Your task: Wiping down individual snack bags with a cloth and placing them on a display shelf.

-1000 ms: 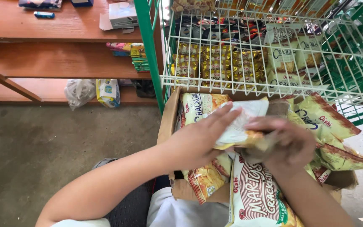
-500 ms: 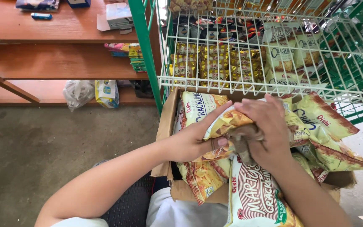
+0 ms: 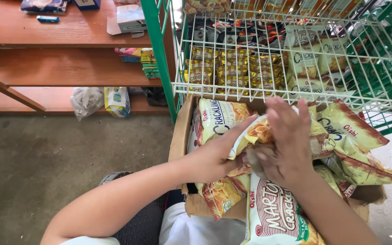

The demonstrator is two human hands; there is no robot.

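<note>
Shifted since a second ago: right hand (image 3: 283, 146) then lay low and flat over the packet, now raised with fingers upright and spread, palm pressed against the packet's right end. Left hand (image 3: 214, 156) barely moved, thumb reaching further up along the packet's upper edge. Packet lifted a little clear of the heap, meaning one bag now singled out from the pile and held between both palms rather than merely touched.

Going left to right. Far left: brown wooden shelves (image 3: 60, 68) with small boxes and a white plastic bag on the grey concrete floor (image 3: 46, 159) beneath. Next, green metal upright (image 3: 159, 59) carrying a white wire basket rack (image 3: 259, 97) stocked with small gold snack packs and larger pale bags. Below the rack, open brown cardboard box (image 3: 180, 136) heaped with crisp bags. At the middle, left hand curled under and around the left end of the yellow-and-white foil snack packet (image 3: 255, 132); grip closed on it, thumb on top. Right hand clamps the other end, fingers splayed, not curled.

Packet sits above the box's heap, just in front of the rack's lower edge. Long axis roughly left-right, tilted, right end higher; which end is the top seam cannot be told, both being covered. Further right, loose red-trimmed yellow bags (image 3: 355, 145) spilling over the box edge.
</note>
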